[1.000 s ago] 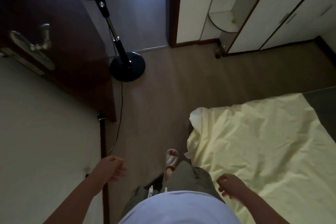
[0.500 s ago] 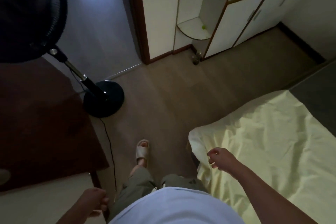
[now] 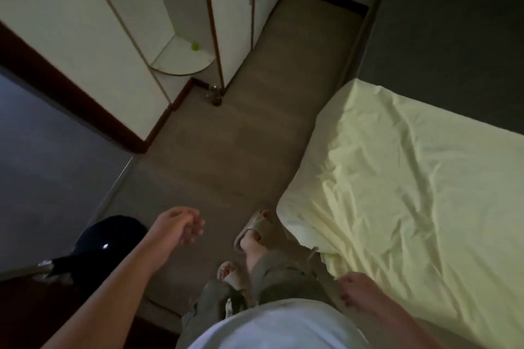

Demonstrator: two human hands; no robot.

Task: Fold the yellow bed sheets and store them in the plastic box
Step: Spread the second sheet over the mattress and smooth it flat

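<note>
Yellow cotton lay just beside my right hand, whose fingers were loosely curled and held nothing, while my left hand hung half open and empty over the floor. Spread rumpled across the bed, the sheet looked light, soft and floppy. I judged its near corner the best place to pinch.

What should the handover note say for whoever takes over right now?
Left hand: empty, fingers loosely curled, held over the floor.
Right hand: empty, low by the near edge of the yellow sheet, not gripping it as far as can be seen.
Sheet: spread flat and wrinkled over the bed, near corner hanging off.
Plastic box: not in view.
Done: nothing folded.
Left: grasp a corner, fold the sheet, find the box, store it.
</note>
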